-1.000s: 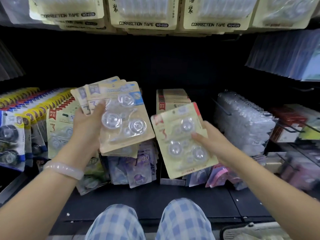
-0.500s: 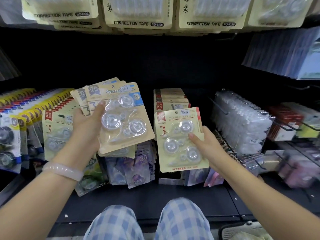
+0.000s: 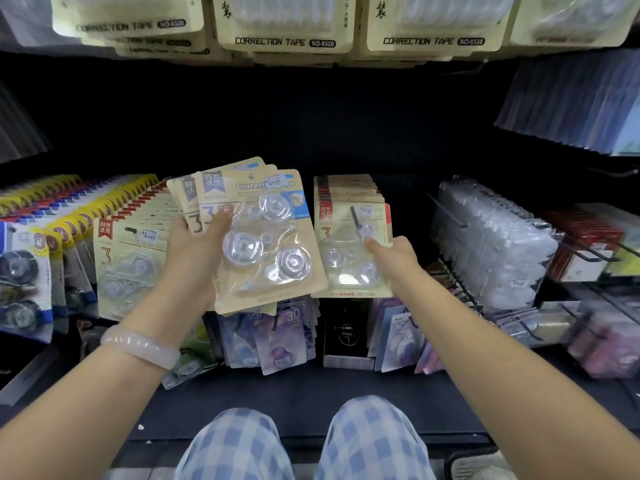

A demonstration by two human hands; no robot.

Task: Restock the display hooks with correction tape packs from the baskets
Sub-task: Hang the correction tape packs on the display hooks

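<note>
Several fanned packs (image 3: 263,237) (rear ones half-hidden)

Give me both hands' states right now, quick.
Left hand: grips a fan of correction tape packs.
Right hand: holds a single pack at the hook.

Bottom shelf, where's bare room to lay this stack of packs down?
The dark shelf ledge is bare between the purple packs and your knees. Behind that it is crowded with hanging rows, the left hand's stack overlapping the pack your right hand hangs.
</note>
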